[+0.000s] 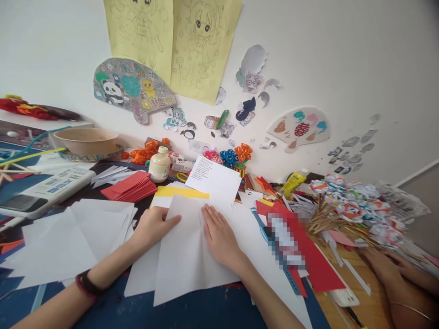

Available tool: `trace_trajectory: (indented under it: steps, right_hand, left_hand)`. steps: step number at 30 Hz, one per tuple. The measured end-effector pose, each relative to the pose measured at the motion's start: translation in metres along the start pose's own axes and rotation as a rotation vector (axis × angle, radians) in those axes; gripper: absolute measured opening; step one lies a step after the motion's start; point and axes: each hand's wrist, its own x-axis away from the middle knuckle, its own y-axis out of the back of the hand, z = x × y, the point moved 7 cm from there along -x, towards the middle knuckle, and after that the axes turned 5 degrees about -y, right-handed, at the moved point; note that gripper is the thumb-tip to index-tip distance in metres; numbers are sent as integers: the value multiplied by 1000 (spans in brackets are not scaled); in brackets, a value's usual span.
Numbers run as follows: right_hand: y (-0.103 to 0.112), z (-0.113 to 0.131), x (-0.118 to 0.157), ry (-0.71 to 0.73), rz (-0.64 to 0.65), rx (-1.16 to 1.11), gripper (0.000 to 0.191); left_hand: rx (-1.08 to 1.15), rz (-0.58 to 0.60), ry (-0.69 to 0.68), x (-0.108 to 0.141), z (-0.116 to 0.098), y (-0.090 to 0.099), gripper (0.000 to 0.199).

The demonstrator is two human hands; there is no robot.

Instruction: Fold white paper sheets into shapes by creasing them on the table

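A white sheet of paper [181, 256] with a crease down its middle lies on other sheets in front of me. My left hand [156, 224] is at its upper left edge, thumb on top and the other fingers hidden behind the paper, holding it. My right hand [219, 233] rests flat on the sheet's right half, fingers stretched out and pointing up and left. Just beyond the fingertips are a yellow sheet [181, 192] and a white page with handwriting [214, 180].
White sheets [68, 242] are piled at left, beside red paper slips [132, 186] and a glue bottle [159, 165]. Red paper [320, 262] and a blue-strapped watch [262, 227] lie right. Another person's hands [387, 274] rest by paper flowers [353, 205].
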Motion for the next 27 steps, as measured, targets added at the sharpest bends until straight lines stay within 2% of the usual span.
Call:
trace_trajectory:
  steps: [10, 15, 19, 27]
  right_hand:
    - [1, 0, 1, -3, 4, 16, 51]
    - [4, -1, 0, 15, -46, -37, 50]
    - [13, -2, -1, -16, -144, -45, 46]
    - [32, 22, 9, 57, -264, 11, 43]
  left_hand:
    - [57, -2, 25, 5, 4, 5, 49]
    - [84, 184, -19, 8, -1, -2, 49]
    - [115, 61, -45, 9, -2, 4, 50]
    - [299, 7, -156, 13, -11, 6, 51]
